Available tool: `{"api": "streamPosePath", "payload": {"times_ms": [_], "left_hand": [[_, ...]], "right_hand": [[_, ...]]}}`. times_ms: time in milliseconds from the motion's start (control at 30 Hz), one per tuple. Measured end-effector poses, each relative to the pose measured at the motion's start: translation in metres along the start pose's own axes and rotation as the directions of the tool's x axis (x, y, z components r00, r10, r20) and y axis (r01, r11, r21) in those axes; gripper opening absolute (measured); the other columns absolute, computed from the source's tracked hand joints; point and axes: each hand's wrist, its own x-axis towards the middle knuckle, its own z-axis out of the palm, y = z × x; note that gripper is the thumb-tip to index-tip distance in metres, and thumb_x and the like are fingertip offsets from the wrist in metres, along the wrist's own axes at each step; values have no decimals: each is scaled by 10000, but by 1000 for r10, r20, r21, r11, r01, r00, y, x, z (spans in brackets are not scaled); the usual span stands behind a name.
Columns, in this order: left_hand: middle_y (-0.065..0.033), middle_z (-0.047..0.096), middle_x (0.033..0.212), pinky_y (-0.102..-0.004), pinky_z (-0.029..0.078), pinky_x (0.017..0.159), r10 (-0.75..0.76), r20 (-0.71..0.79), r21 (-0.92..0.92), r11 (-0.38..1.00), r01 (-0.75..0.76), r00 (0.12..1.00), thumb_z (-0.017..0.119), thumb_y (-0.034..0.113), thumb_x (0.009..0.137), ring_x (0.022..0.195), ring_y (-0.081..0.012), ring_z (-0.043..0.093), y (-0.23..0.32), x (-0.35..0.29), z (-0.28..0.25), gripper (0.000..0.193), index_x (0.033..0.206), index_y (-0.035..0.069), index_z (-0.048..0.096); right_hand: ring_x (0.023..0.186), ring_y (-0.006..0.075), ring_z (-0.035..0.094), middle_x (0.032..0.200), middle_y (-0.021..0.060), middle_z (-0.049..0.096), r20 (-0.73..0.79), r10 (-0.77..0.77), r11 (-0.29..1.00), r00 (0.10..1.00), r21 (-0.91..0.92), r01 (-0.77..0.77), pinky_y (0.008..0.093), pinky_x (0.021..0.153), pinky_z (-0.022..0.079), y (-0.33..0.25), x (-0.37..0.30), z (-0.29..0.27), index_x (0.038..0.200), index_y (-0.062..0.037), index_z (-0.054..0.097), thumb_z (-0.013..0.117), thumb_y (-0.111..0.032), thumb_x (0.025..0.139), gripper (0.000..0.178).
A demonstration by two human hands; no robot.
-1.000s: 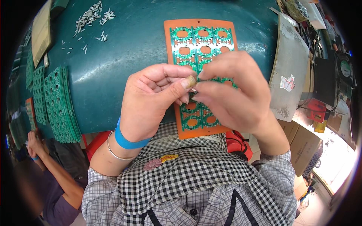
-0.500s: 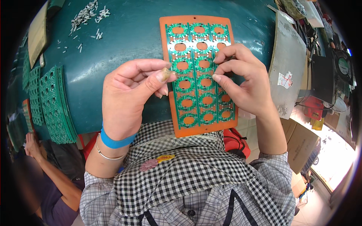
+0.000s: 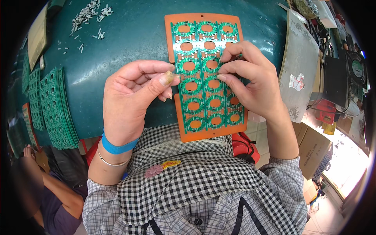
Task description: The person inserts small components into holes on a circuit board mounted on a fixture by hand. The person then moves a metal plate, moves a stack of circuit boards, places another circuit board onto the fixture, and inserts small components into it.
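A panel of green ring-shaped circuit boards with oval openings lies on an orange backing plate, whose near end juts past the table edge. Over the panel's left edge is my left hand, thumb and fingertips pinched together; anything between them is too small to make out. My right hand reaches over the right column, its thumb and index finger closed at the middle rows of boards. Whatever that pinch holds is hidden.
Small white pieces lie heaped at the far left of the green table. Stacked green board panels stand at the left. A grey metal sheet lines the right side. A co-worker's arm shows at lower left.
My left hand has drifted slightly left. My right fingertips have shifted a little left and away from me over the panel. The orange plate stays nearly where it was.
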Motion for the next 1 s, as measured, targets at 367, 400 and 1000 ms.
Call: {"api": "streamPosePath", "payload": {"times_ms": [367, 400, 1000], "left_hand": [[-145, 721, 1012, -250, 538, 768, 66, 61, 173, 982, -76, 996, 645, -7, 920, 844, -129, 656, 2, -2, 4, 224, 1139, -54, 629], [-145, 721, 1012, -250, 538, 768, 67, 60, 173, 982, -76, 996, 645, -7, 920, 844, -129, 656, 1, -3, 5, 224, 1139, -54, 629], [-135, 732, 968, -304, 577, 712, 404, 146, 494, 761, -420, 903, 644, -102, 822, 866, -241, 737, -2, -10, 28, 392, 1189, 34, 637]], "right_hand": [[781, 236, 662, 873, 59, 629, -43, -32, 997, 999, -65, 29, 336, 653, 534, -3, 2, 5, 759, -7, 639, 734, 52, 687, 133], [791, 237, 661, 873, 58, 630, -31, -44, 997, 999, -65, 42, 337, 657, 533, -4, 3, 5, 757, -7, 640, 738, 48, 683, 135], [848, 237, 626, 910, 102, 628, 4, -95, 988, 995, 125, 94, 335, 736, 501, -43, 12, 11, 791, -8, 631, 698, 97, 676, 170]]}}
